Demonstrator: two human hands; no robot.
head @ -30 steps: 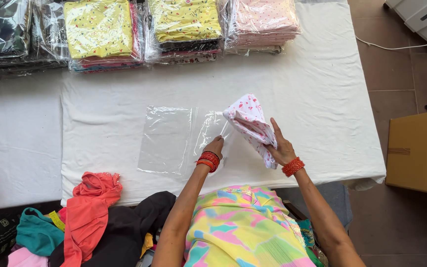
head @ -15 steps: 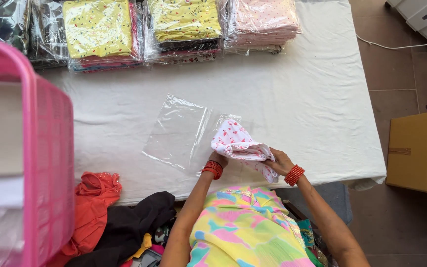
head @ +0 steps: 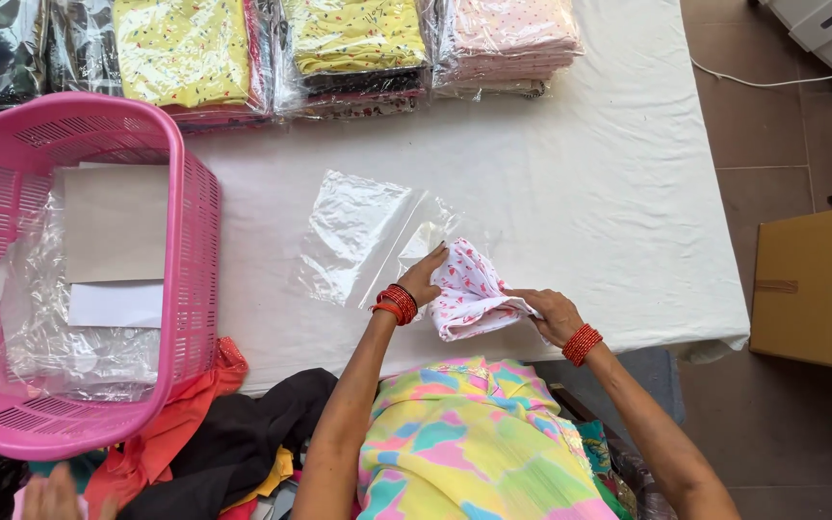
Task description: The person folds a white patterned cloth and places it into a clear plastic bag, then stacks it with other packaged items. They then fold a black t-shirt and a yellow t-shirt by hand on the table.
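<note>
A small white garment with a pink pattern point(head: 469, 294) lies folded near the front edge of the white-covered table point(head: 580, 193). My left hand point(head: 423, 277) grips its left side and my right hand point(head: 551, 313) holds its right end. Both wrists wear red bangles. A clear plastic bag point(head: 353, 236) lies flat on the table just left of the garment, its open end next to my left hand.
A pink plastic basket point(head: 190, 250) with clear bags and cardboard sheets sits at the left. Another person's hand point(head: 48, 493) is under it. Wrapped stacks of folded clothes point(head: 349, 43) line the far edge. Loose clothes point(head: 214, 433) pile below the table. A cardboard box point(head: 816, 289) stands at the right.
The pink basket has come in from the left and now rests over the table's left side. My hands have drawn the garment closer and folded it smaller.
</note>
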